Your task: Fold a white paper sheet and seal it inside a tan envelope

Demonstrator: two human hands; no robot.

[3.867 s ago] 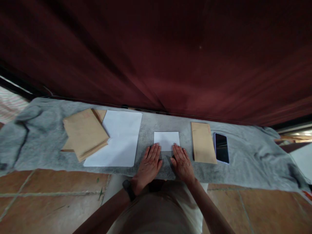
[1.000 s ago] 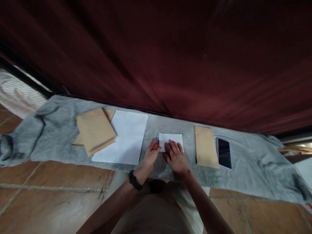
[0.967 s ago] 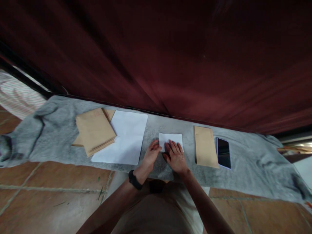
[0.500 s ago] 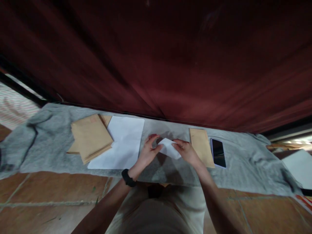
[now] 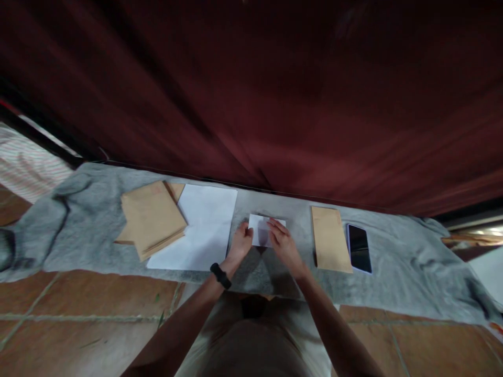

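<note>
Paper has swung from tilted to squared-up btwn L hand & R hand, over grey cloth, so its edges sit straight for handling. L pinches its left edge; R's fingers are extended over its right part. Env pile on left, single env on right; contents not visible.

1. A close-fitting, chunky black wristband circled the left arm, at 7 o'clock.
2. The right arm, at 5 o'clock, was bare below the elbow.
3. At 6 o'clock, muted beige clothing covered the torso, its details lost in shadow.
</note>
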